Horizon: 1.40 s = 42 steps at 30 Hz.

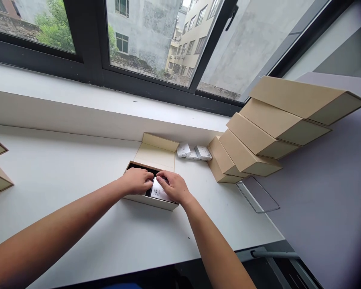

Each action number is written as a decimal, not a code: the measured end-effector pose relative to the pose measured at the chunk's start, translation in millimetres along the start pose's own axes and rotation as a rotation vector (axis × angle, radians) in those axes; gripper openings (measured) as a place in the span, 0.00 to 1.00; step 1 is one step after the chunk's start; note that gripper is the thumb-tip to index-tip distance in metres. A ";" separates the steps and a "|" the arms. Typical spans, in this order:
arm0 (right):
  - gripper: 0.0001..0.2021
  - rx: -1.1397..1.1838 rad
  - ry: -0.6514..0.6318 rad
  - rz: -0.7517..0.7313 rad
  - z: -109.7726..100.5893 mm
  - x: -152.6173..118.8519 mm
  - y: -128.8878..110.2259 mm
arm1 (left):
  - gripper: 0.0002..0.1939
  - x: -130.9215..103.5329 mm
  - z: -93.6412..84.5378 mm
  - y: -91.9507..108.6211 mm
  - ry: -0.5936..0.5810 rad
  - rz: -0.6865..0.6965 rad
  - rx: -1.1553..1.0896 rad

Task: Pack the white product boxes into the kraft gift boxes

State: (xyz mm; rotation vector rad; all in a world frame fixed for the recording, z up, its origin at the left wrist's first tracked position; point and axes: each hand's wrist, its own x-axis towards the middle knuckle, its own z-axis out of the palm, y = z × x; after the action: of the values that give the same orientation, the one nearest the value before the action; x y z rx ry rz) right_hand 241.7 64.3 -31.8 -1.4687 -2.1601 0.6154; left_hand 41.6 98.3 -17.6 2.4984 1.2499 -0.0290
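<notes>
Tabletop (63,160) bears a stack of tan boxes (258,134) at right. Near its middle sits an open box (152,202), lid (156,154) folded back. Left hand (136,180) bends over the box's left part, right hand (176,188) over a white carton (158,192) inside; whether either's fingers grip, I cannot tell. Small white packets (203,152) lie beside the lid.

Matt cardboard box (156,203), smooth tabletop (63,160)
</notes>
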 end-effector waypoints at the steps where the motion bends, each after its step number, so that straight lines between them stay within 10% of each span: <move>1: 0.14 0.041 0.023 -0.013 1.4 -1.2 2.2 | 0.17 0.4 0.2 0.5 0.006 -0.002 0.000; 10: 0.18 -0.117 0.548 0.100 -22.4 34.8 46.1 | 0.15 -10.5 5.6 -3.5 0.054 -0.042 -0.024; 18: 0.29 -0.407 0.294 0.257 -35.4 155.7 73.4 | 0.16 -19.2 13.7 -8.4 0.109 -0.068 -0.034; 23: 0.15 -0.530 0.132 0.336 -23.6 180.4 81.2 | 0.18 -20.9 13.3 -9.1 0.105 -0.069 -0.050; 30: 0.07 -0.652 0.275 0.177 -65.9 144.5 43.6 | 0.14 -46.1 -4.1 -12.7 0.677 -0.075 -0.248; 36: 0.15 -0.482 0.534 -0.269 -109.3 55.8 -17.9 | 0.18 -67.7 -6.1 -67.7 1.161 -0.374 -0.706; 42: 0.08 -0.355 0.409 -0.392 -85.4 -22.2 -32.9 | 0.31 -74.0 37.9 -101.3 0.735 -0.352 -1.159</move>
State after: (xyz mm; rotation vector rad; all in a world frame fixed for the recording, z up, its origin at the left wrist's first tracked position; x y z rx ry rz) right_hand 275.6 41.7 53.1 -1.1478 -2.1962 -0.2003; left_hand -77.6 85.1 -70.6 1.2589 1.3371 1.2264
